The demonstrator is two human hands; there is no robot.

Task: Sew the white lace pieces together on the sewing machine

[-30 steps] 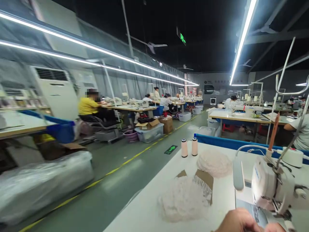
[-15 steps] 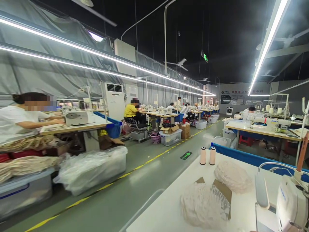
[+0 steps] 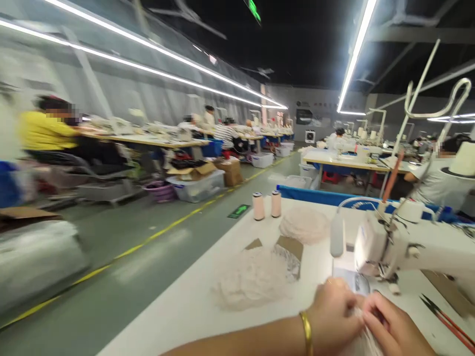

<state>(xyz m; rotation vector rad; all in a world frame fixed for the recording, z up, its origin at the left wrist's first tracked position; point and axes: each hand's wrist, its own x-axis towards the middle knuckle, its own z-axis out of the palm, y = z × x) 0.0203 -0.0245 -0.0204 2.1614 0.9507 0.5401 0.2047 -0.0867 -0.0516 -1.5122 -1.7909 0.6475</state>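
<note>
Pale fabric [image 3: 366,337] shows up in the head camera now, the only view going. Half a second ago the person's hands were pretty much out of the shot; now the view has swung toward the sewing machine [image 3: 373,244] and both are plain to see on its near side. My read: handling this piece is the step in hand, and it's right by the machine rather than off in a pile.

Left hand [image 3: 332,311], the one with the gold bracelet [image 3: 306,333], is curled in with its fingers pinching the fabric. Right hand [image 3: 398,324] has thumb and fingers closed on it too, as far as the blur lets anyone tell. So the fabric sits between the two hands, touching both, hanging down on the near side of the machine. Can't tell if any of it reaches the needle; the hands block that.

Rest of the table hasn't budged relative to the machine: near pile [image 3: 252,282] and far pile [image 3: 303,225] off to its left, two thread spools [image 3: 258,206] beyond them on that same side. Red-handled tool [image 3: 447,319] lies to the machine's near right, touched by neither hand.
</note>
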